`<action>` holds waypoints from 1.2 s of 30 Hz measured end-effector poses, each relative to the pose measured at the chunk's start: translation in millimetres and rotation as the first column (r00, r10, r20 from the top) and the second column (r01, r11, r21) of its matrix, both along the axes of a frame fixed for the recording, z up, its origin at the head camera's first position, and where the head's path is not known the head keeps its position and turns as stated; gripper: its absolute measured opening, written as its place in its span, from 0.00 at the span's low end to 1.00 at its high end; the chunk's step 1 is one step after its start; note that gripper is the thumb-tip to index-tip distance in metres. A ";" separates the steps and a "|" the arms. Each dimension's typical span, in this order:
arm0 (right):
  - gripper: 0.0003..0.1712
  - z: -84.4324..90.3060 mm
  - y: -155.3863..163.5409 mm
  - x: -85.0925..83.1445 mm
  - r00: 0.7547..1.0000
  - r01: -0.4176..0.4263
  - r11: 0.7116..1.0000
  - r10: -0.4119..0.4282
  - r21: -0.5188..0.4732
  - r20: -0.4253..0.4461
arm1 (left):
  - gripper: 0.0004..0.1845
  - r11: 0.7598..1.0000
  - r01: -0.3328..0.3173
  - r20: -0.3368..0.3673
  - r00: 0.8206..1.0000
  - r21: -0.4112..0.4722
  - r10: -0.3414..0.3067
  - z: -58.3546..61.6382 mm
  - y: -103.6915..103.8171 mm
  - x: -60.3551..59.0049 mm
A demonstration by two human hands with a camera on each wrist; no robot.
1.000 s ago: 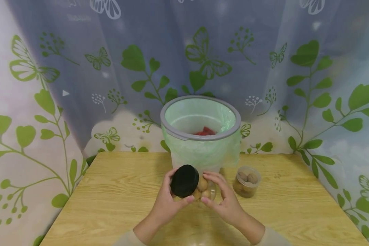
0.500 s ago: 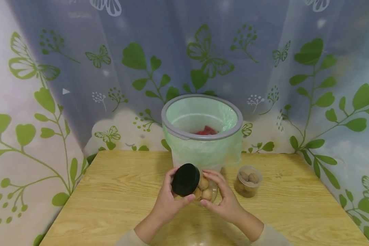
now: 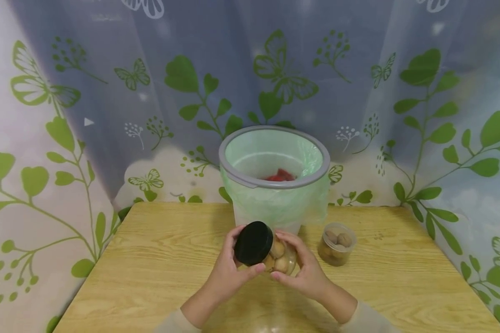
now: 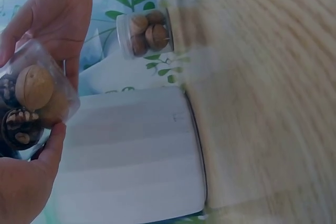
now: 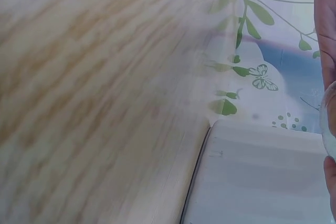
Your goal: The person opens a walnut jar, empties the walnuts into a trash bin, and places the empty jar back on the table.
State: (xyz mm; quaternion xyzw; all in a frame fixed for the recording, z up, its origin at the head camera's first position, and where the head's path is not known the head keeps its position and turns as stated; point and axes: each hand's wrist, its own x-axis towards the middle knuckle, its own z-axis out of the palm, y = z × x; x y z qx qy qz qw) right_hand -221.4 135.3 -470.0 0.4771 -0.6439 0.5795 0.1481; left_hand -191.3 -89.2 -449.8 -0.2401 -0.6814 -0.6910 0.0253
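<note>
Over the last second you have lifted the clear walnut jar (image 3: 281, 259) slightly off the tabletop (image 3: 158, 259), and its black lid (image 3: 253, 243) now sits a little higher and farther from you; your left hand (image 3: 227, 273) and right hand (image 3: 306, 270) rose with it.

Clear walnut-filled jar (image 3: 280, 259) with black lid (image 3: 253, 243) (tilted, lifted above table)

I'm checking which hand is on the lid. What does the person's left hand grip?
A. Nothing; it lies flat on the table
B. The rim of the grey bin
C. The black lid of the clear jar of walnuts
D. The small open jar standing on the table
C: in the head view the left hand curls round the black lid while the right hand holds the clear jar of walnuts.
</note>
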 end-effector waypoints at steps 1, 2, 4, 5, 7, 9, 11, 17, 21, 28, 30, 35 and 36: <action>0.47 0.5 -0.2 -0.1 1.000 -0.008 1.000 0.008 -0.005 0.004 | 0.47 1.000 0.011 -0.003 1.000 -0.008 -0.011 0.5 -1.0 -0.5; 0.47 0.8 -0.5 -0.1 1.000 -0.015 1.000 0.015 -0.008 0.010 | 0.48 1.000 0.022 -0.003 1.000 -0.015 -0.022 1.4 -2.0 -0.8; 0.48 0.9 -1.1 -0.4 0.999 -0.029 0.999 0.029 -0.019 0.017 | 0.49 0.999 0.040 0.001 0.999 -0.036 -0.040 2.4 -4.4 -1.4; 0.49 0.9 -1.3 -0.6 0.999 -0.036 0.999 0.037 -0.023 0.021 | 0.50 0.998 0.045 0.002 0.999 -0.048 -0.045 2.7 -5.8 -1.7; 0.49 0.6 -1.3 -0.9 0.999 -0.043 0.999 0.044 -0.032 0.019 | 0.50 0.996 0.051 0.003 0.999 -0.074 -0.051 3.8 -8.2 -2.4; 0.49 0.4 -1.0 -0.9 0.998 -0.050 0.998 0.051 -0.044 0.024 | 0.50 0.994 0.044 -0.001 0.999 -0.101 -0.045 5.0 -10.4 -3.3; 0.49 0.3 -0.6 -0.5 0.998 -0.054 0.997 0.056 -0.052 0.033 | 0.50 0.992 0.037 -0.012 0.999 -0.121 -0.038 6.5 -12.0 -4.2; 0.49 0.6 0.3 0.9 0.997 -0.053 0.997 0.055 -0.053 0.048 | 0.50 0.984 0.037 -0.045 0.998 -0.172 -0.045 12.6 -15.4 -5.3; 0.47 1.5 1.0 1.2 0.998 -0.043 0.998 0.045 -0.043 0.034 | 0.51 0.972 0.041 -0.086 0.994 -0.232 -0.063 18.2 -17.7 -6.8; 0.48 2.6 3.7 0.0 0.999 -0.047 0.998 0.047 -0.032 0.009 | 0.50 0.951 0.028 -0.149 0.986 -0.308 -0.077 27.6 -16.4 -7.4; 0.48 3.0 4.6 -0.5 0.998 -0.055 0.998 0.055 -0.026 0.003 | 0.50 0.949 0.014 -0.157 0.985 -0.314 -0.067 28.6 -15.2 -7.3; 0.50 2.9 7.3 -1.9 0.997 -0.074 0.997 0.074 -0.013 0.003 | 0.50 0.949 -0.013 -0.162 0.986 -0.315 -0.040 28.5 -12.0 -7.4; 0.50 2.7 7.7 -2.2 0.997 -0.079 0.997 0.080 -0.011 0.004 | 0.49 0.949 -0.017 -0.158 0.987 -0.314 -0.035 28.2 -11.5 -7.6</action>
